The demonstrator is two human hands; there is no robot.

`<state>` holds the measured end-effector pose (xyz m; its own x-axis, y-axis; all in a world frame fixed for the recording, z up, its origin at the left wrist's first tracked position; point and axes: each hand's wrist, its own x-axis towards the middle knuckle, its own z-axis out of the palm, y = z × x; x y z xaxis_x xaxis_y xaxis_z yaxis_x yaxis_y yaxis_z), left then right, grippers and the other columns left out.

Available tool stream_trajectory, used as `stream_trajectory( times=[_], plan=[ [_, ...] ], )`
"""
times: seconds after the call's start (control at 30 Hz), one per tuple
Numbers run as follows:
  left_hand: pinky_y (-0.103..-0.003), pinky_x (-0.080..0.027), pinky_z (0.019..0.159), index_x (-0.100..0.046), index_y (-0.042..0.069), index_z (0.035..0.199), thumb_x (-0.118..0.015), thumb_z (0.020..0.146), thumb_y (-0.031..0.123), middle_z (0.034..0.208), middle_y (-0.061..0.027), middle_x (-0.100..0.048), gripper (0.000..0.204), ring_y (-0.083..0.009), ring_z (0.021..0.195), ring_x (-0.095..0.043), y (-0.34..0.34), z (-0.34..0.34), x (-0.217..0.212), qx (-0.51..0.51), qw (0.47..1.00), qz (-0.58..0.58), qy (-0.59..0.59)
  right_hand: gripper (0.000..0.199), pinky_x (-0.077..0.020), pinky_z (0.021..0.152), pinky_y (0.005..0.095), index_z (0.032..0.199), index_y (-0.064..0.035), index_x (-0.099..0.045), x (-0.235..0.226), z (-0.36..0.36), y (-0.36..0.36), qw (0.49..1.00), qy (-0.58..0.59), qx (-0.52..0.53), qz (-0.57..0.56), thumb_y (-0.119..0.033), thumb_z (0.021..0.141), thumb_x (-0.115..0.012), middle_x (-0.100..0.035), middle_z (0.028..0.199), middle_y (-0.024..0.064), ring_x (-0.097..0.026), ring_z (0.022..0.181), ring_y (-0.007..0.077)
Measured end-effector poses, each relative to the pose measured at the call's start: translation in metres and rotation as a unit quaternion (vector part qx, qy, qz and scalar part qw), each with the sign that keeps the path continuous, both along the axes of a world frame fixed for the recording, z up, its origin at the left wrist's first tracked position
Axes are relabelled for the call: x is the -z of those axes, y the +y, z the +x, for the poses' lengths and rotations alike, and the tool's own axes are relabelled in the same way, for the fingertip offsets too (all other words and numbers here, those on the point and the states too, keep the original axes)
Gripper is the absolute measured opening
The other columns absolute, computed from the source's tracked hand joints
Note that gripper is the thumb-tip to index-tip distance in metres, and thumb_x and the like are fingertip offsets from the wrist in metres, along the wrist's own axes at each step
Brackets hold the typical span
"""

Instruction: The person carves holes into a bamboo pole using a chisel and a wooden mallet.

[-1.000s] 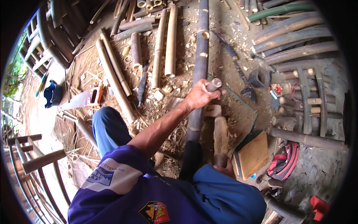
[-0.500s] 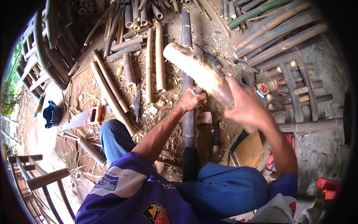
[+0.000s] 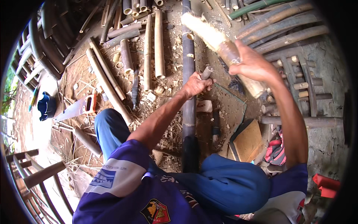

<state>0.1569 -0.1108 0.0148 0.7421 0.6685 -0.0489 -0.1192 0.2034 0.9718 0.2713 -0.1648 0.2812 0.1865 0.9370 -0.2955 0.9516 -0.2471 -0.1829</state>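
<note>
My left hand (image 3: 197, 84) is closed round the ridged grey-brown handle of a chisel (image 3: 206, 72); its blade is hidden. It rests at a long dark bamboo pole (image 3: 189, 108), which runs away from me between my legs and has pale cut holes farther up. In my right hand (image 3: 255, 63), gripped around its middle, is a thick wooden mallet (image 3: 207, 31), club-shaped, with a pale, frayed far end. The mallet is raised to the right of the pole, clear of the chisel handle.
Bamboo lengths (image 3: 159, 44) lie ahead and to the left among wood chips. A handsaw (image 3: 72, 109) and a dark blue container (image 3: 46, 106) are at left. A brush (image 3: 215, 130) lies right of the pole, near a tan board (image 3: 248, 140). Bamboo frames (image 3: 305, 84) stand at right.
My right hand has swung the mallet up and to the right, away from the chisel. My left hand keeps hold of the chisel, whose handle now shows more. The view has shifted slightly.
</note>
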Motion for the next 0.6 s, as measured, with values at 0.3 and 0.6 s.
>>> stream_trajectory(
  times=[0.3, 0.6],
  plan=[
    [-0.022, -0.026, 0.04, -0.064, 0.007, 0.075, -0.068, 0.089, 0.023, 0.06, 0.0007, -0.06, 0.022, -0.0051, 0.043, -0.038, 0.002, -0.026, -0.036, -0.176, 0.973, -0.123, -0.082, 0.087, -0.0508, 0.083, 0.0359, 0.148, 0.0044, -0.028, 0.005, 0.029, -0.133, 0.923, 0.22, 0.035, 0.315, -0.014, 0.074, -0.069, -0.055, 0.123, 0.019, -0.06, 0.101, 0.0242],
    [-0.024, -0.034, 0.047, -0.073, 0.003, 0.082, -0.069, 0.088, 0.021, 0.062, -0.0005, -0.064, 0.02, -0.0047, 0.052, -0.048, -0.017, 0.002, -0.033, -0.064, 0.997, 0.04, 0.029, 0.078, -0.0401, 0.1, 0.0314, 0.143, 0.0085, -0.03, 0.032, 0.028, -0.162, 0.9, 0.332, 0.091, 0.269, -0.004, 0.077, -0.07, -0.054, 0.126, 0.0126, -0.053, 0.113, 0.019]
  ],
)
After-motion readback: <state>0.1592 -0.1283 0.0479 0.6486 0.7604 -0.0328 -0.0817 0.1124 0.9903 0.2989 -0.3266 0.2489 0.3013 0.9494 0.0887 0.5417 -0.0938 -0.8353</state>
